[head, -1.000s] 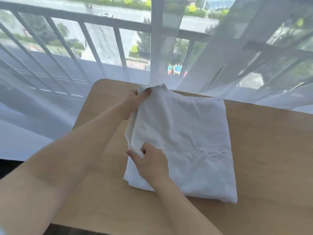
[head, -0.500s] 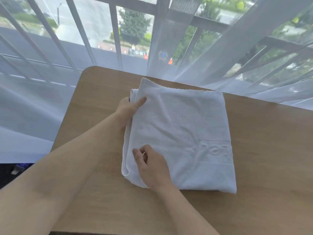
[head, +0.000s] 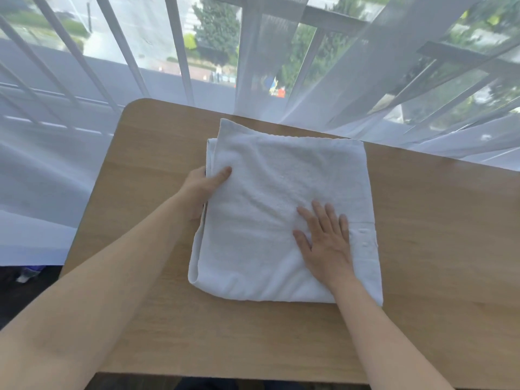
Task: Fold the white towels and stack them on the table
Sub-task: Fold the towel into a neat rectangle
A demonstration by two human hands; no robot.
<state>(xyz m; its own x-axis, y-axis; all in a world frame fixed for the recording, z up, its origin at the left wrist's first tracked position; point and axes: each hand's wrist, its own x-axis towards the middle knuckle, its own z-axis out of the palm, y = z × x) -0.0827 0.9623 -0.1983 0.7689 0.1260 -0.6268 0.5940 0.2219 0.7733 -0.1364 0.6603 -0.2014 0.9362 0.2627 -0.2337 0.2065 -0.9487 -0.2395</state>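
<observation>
The right hand (head: 323, 240) has let go of the white towel (head: 281, 192)'s left edge and now lies flat on it, fingers spread (smoothing, likely); the left hand (head: 201, 187) still pinches that edge. The towel lies folded mid-bench (head: 436, 249).

Bright window backlight, soft shadows, wide-angle distortion
</observation>
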